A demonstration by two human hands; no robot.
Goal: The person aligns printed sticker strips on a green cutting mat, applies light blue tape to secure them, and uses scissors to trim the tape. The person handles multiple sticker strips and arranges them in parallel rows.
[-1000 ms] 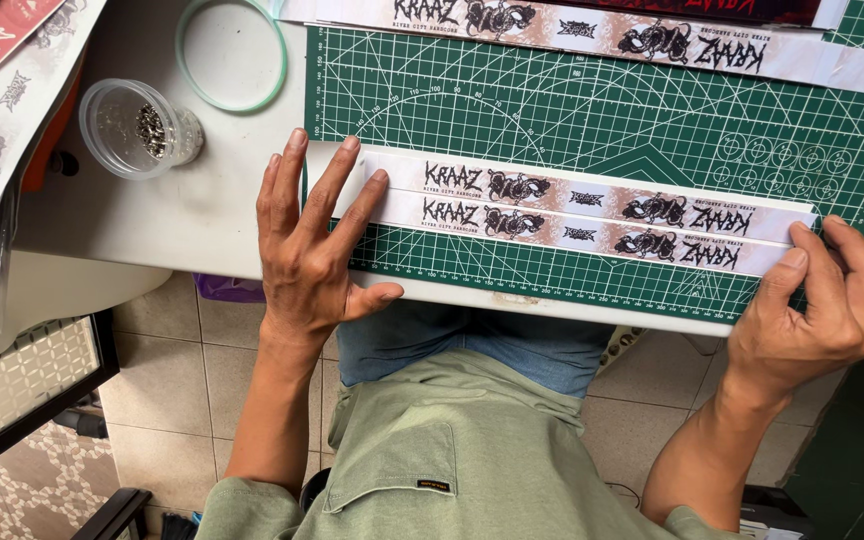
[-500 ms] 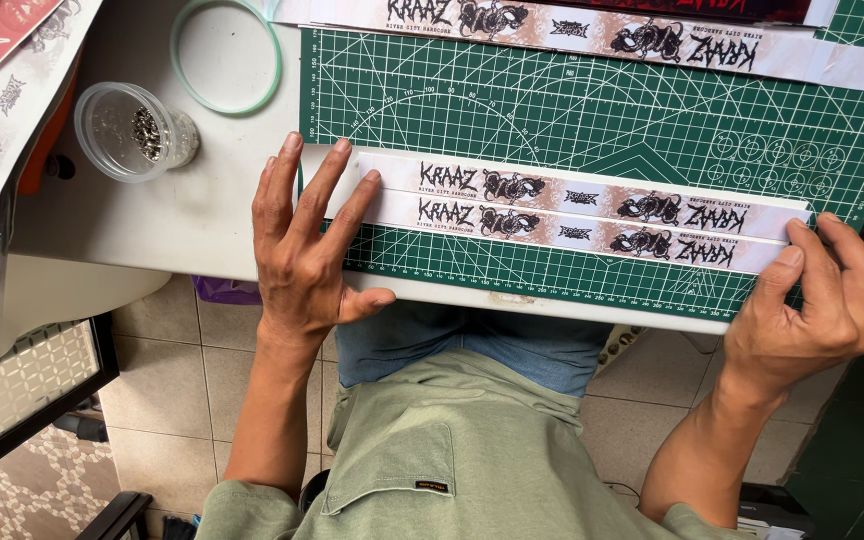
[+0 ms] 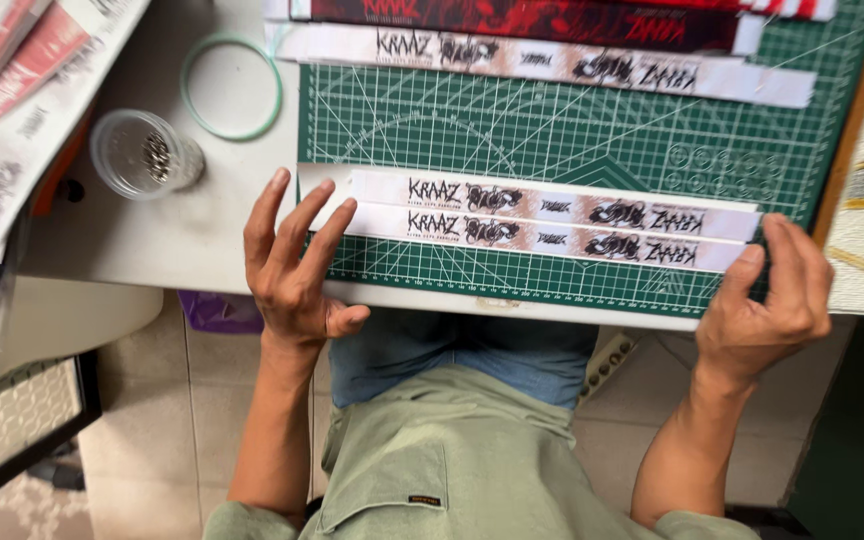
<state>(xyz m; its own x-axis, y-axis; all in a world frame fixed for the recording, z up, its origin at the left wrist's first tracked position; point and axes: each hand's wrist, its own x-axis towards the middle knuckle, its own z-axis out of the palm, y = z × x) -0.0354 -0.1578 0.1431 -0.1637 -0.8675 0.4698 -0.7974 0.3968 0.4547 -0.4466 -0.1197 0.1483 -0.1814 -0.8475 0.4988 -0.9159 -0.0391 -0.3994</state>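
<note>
A green gridded cutting mat (image 3: 512, 130) covers my white table (image 3: 192, 235). Two long white printed paper strips (image 3: 552, 218) lie side by side along its near edge, already lined up; nothing shows them joined or cut. More strips, white (image 3: 542, 62) and red (image 3: 522, 18), wait at the far edge. My left hand (image 3: 292, 270) spreads its fingers on the pair's left end; my right hand (image 3: 767, 300) curls loosely at the right end, gripping nothing.

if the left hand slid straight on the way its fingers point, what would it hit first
Probably the upper printed strip at the far edge of the green cutting mat; the left hand points up and slightly right, over bare mat. The exact line is uncertain.
</note>
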